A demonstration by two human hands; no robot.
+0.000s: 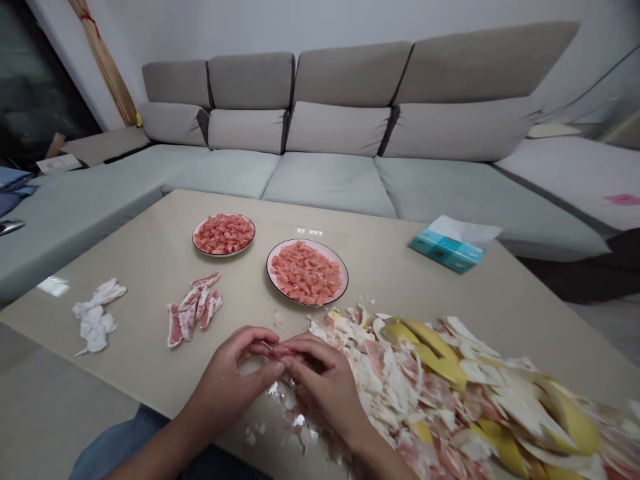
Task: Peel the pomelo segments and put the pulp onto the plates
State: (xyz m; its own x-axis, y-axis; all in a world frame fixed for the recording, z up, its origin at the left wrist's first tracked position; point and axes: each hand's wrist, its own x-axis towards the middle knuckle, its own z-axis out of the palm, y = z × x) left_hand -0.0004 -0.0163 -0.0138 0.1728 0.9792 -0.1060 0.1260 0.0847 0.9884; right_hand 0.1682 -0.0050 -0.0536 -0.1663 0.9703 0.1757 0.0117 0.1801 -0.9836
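Observation:
A small piece of pink pomelo flesh is pinched between my two hands over the table's near edge. My left hand curls round it from the left, thumb and fingertips meeting at the piece. From the other side, my right hand grips it too, its fingers partly hiding it. Several pomelo segments with whitish skin lie beyond my left hand. Bits of peeled flesh fill a near plate and a farther plate. Scraps of membrane lie on the wet tabletop beneath my hands.
A large heap of yellow rind and white pith covers the table's right side. Crumpled tissues lie at the left, and a blue tissue box stands at the back right. Behind the table runs a grey sofa.

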